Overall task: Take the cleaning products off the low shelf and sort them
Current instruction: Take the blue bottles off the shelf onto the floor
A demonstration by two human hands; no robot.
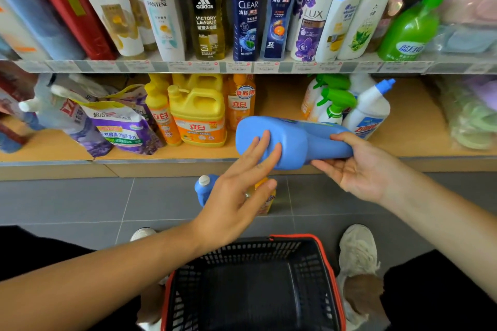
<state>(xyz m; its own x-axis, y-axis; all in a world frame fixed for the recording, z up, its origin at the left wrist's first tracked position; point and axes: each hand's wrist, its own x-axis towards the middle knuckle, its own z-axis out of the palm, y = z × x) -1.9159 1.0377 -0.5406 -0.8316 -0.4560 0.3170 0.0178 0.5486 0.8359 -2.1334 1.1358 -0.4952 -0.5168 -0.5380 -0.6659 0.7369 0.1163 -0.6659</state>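
Grey tile floor (80, 196), shop aisle, and we're crouched at the low shelf (419, 126).

The blue bottle (295, 140) is off the board. It lies on its side in the air, just in front of the shelf's front edge and right of its middle.

**Grip**
- Right hand (357, 169) pinches the narrow end, thumb on top and fingers (322, 164) underneath, palm turned up. It isn't a full wrap.
- Left hand (242, 191) is spread, with straight fingertips (265, 140) resting against the fat base end. It steadies and clasps nothing.

**Step in hand, as we judge it:** carry this bottle down to its group.
- A small blue bottle (204, 188) and a yellow bottle (269, 196) stand on the floor near the shelf's front edge, partly hidden by the left hand.
- The basket (293, 236) sits between the shoes and looks empty.
- We can't tell which spot this bottle is meant for.

**Doing it well**
- The right-hand pinch is shallow, so get the left palm under the heavy end before lowering.
- Keep the bottle level.
- Set it down beside the floor pair without knocking them.

**On the shelf**
- Yellow jug (199, 115) near the middle.
- Green spray bottles (336, 99) and a white bottle (371, 107) behind the blue one.
- Purple pouches (121, 126) toward the left end.
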